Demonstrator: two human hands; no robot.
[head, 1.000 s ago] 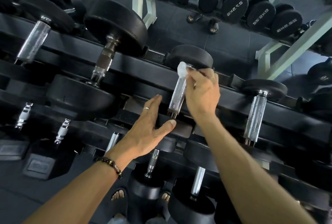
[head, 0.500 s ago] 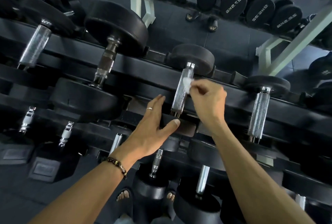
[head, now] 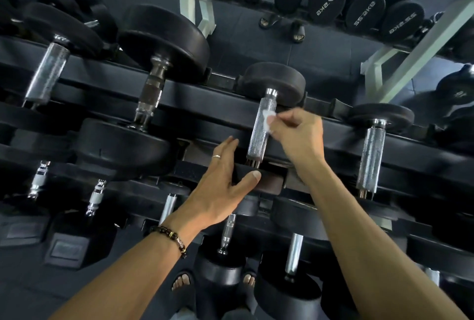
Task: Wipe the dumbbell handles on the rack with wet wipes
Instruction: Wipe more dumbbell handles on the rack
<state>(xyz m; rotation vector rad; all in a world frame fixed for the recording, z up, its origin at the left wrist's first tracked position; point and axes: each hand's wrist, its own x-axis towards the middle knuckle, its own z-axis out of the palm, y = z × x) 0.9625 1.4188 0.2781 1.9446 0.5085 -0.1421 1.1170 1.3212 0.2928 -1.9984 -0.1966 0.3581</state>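
Black steel rack carries the dumbbells; wiping is mid-stroke on one knurled handle. Left hand rests flat, fingers straight, on its near head — right hand pinches the wet wipe against the handle's upper half. Next, probably, the lower half.

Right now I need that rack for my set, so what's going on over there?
A person is cleaning dumbbells on the rack. Their right hand pinches a white wet wipe against a knurled metal handle, about mid-length. The left hand rests open on that dumbbell's near head.
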